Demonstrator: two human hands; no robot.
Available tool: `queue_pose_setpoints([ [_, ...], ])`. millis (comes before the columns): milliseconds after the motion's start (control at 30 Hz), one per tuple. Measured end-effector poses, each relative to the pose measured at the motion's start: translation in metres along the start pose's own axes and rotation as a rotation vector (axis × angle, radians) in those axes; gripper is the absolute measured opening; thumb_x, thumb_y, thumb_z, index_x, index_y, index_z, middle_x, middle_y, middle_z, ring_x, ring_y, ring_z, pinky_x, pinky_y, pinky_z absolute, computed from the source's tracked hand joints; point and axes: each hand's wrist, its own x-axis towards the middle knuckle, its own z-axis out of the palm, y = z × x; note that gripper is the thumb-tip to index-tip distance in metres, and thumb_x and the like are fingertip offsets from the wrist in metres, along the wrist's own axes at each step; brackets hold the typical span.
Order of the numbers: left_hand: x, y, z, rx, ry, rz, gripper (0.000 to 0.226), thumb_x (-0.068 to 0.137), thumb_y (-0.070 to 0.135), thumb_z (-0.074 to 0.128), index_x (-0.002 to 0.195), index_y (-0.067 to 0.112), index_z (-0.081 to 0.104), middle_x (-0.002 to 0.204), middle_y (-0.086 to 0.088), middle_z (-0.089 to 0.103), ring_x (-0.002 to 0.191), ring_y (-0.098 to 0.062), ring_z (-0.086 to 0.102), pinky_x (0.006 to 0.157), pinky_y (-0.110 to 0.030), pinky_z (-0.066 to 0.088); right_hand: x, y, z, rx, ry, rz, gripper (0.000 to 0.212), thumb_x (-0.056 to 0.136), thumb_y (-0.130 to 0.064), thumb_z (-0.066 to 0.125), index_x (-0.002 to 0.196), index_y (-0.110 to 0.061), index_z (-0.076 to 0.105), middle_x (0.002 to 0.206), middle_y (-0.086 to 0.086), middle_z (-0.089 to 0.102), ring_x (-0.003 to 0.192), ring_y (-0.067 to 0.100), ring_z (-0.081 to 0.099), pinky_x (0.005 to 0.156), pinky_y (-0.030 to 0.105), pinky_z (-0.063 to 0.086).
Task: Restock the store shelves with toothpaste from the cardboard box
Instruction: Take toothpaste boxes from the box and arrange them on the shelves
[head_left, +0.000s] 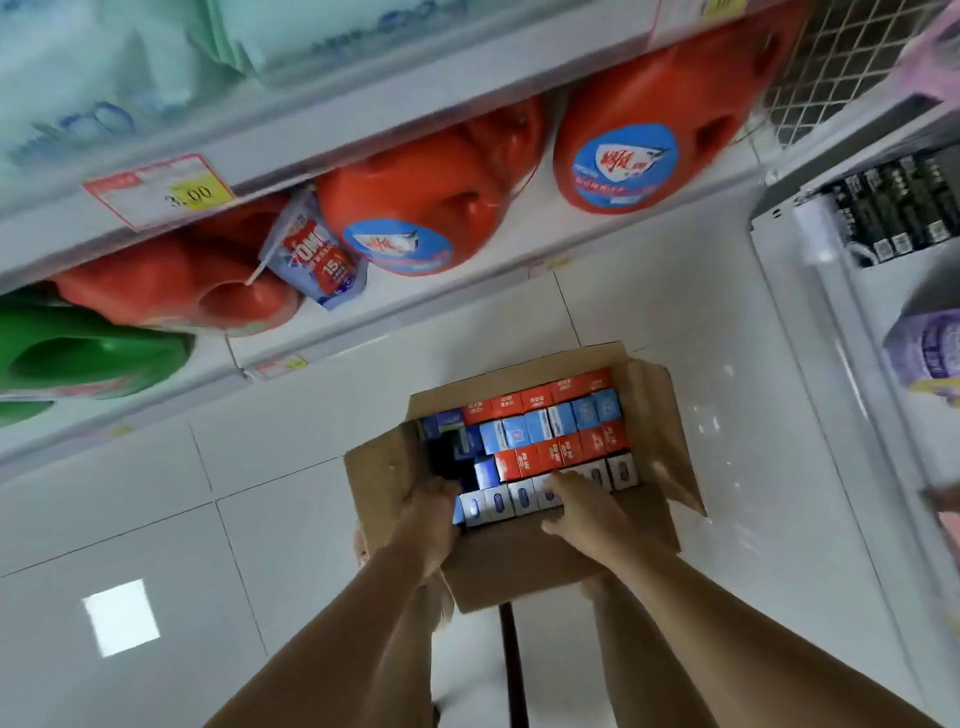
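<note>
An open cardboard box (524, 571) stands on the white tiled floor below me, packed with upright toothpaste cartons in red (535, 402), blue (524, 428) and silver-white (491, 504) rows. My left hand (428, 512) reaches into the box's near left corner, its fingertips down in a dark gap beside the silver-white cartons. My right hand (582, 506) lies over the near row, fingers on the tops of the silver-white cartons. Whether either hand grips a carton is hidden by the fingers.
A store shelf unit on the left holds red detergent jugs (623, 135), a green jug (78, 353) and a hanging sachet (317, 254), with price tags (161, 192) on its edges. Another shelf unit (883, 223) with dark boxes stands at the right. Tiled floor surrounds the box.
</note>
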Motion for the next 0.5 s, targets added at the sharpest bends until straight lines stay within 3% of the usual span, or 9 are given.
queue_pose_setpoints([
  [33,0.002,0.008,0.002,-0.047,-0.025,0.006,0.033,0.088,0.019,0.058,0.121,0.014,0.056,0.134,-0.016,0.047,0.123,-0.031,0.046,0.105,-0.040,0.038,0.006,-0.001,0.010,-0.027,-0.015,-0.013,0.043,0.086,-0.028,0.066,0.125,-0.019,0.050,0.128,-0.001,0.055,0.119,0.016,0.052,0.098,0.027,0.043],
  [67,0.009,0.012,0.008,0.063,-0.006,-0.030,0.038,0.085,0.018,0.066,0.121,0.011,0.057,0.126,-0.012,0.053,0.118,-0.027,0.050,0.106,-0.035,0.036,0.015,0.001,0.022,-0.029,-0.027,-0.019,0.045,0.088,-0.027,0.065,0.129,-0.019,0.049,0.133,0.001,0.052,0.123,0.017,0.049,0.101,0.028,0.041],
  [133,0.020,0.016,0.014,0.213,0.107,-0.060,0.044,0.065,0.023,0.084,0.105,0.010,0.069,0.101,-0.009,0.067,0.100,-0.026,0.061,0.109,-0.037,0.030,0.029,-0.002,0.040,-0.036,-0.037,-0.038,0.049,0.091,-0.026,0.061,0.136,-0.020,0.044,0.140,0.002,0.045,0.129,0.018,0.043,0.105,0.028,0.035],
  [167,0.022,0.019,0.015,0.277,0.082,-0.068,0.041,0.070,0.023,0.081,0.106,0.007,0.069,0.100,-0.011,0.068,0.103,-0.028,0.061,0.114,-0.039,0.023,0.035,-0.004,0.047,-0.041,-0.028,-0.051,0.049,0.091,-0.024,0.060,0.138,-0.020,0.043,0.142,0.002,0.043,0.131,0.018,0.041,0.106,0.027,0.033],
  [233,0.033,0.016,0.025,0.378,0.058,-0.133,0.039,0.095,0.015,0.049,0.131,0.001,0.050,0.130,-0.016,0.055,0.130,-0.032,0.041,0.118,-0.038,0.002,0.043,-0.010,0.058,-0.044,-0.008,-0.084,0.048,0.091,-0.021,0.058,0.137,-0.020,0.043,0.143,0.002,0.042,0.130,0.018,0.041,0.104,0.025,0.033],
  [267,0.038,0.015,0.030,0.398,0.042,-0.125,0.040,0.098,0.011,0.039,0.136,0.000,0.042,0.138,-0.016,0.047,0.135,-0.033,0.033,0.118,-0.039,0.000,0.047,-0.013,0.062,-0.043,0.004,-0.097,0.048,0.091,-0.019,0.057,0.137,-0.020,0.043,0.142,0.003,0.042,0.127,0.019,0.044,0.101,0.026,0.036],
  [367,0.040,0.018,0.026,0.525,0.008,-0.078,0.037,0.097,0.011,0.038,0.133,0.002,0.042,0.135,-0.017,0.047,0.130,-0.035,0.037,0.119,-0.044,0.009,0.061,-0.017,0.068,-0.029,0.085,-0.116,0.057,0.090,-0.012,0.057,0.142,-0.021,0.037,0.142,0.002,0.038,0.121,0.021,0.051,0.095,0.029,0.044],
  [500,0.046,0.015,0.021,0.471,0.025,-0.115,0.032,0.097,0.011,0.038,0.127,0.003,0.046,0.128,-0.015,0.052,0.122,-0.032,0.043,0.117,-0.044,0.014,0.071,-0.017,0.069,0.002,0.137,-0.173,0.071,0.089,-0.003,0.057,0.148,-0.028,0.026,0.148,0.000,0.027,0.123,0.020,0.049,0.096,0.028,0.045],
])
